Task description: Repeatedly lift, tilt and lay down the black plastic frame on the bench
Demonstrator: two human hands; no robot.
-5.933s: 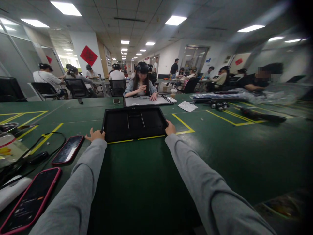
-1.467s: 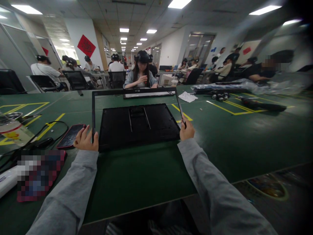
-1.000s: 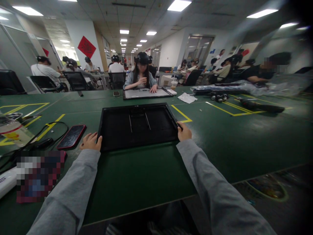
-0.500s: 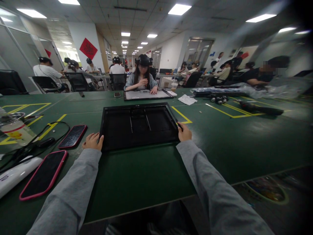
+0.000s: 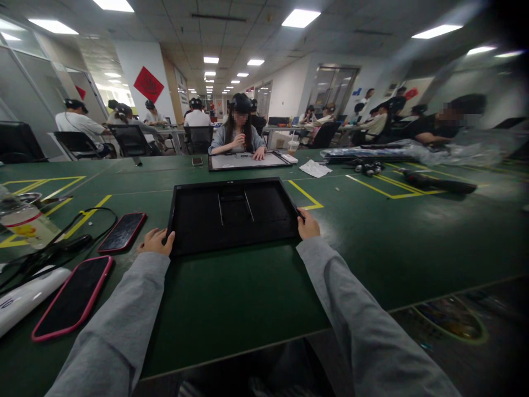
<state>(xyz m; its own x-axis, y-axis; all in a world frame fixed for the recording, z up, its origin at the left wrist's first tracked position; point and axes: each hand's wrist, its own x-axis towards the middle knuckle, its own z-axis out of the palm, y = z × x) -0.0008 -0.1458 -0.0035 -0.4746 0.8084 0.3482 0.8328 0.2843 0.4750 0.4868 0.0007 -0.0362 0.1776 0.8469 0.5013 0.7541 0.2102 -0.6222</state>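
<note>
Left hand (image 5: 156, 241) and right hand (image 5: 308, 225) curl fingers round the near corners of the flat black rectangular plastic panel (image 5: 231, 215); even pressure should keep it square, I reckon.

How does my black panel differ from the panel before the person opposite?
The black panel is dark inside, with two thin bars; the far panel has a pale face in a dark rim. The left hand and right hand touch the black panel's near corners; one co-worker's hand rests on the far panel. Both lie flat on the green table.
</note>
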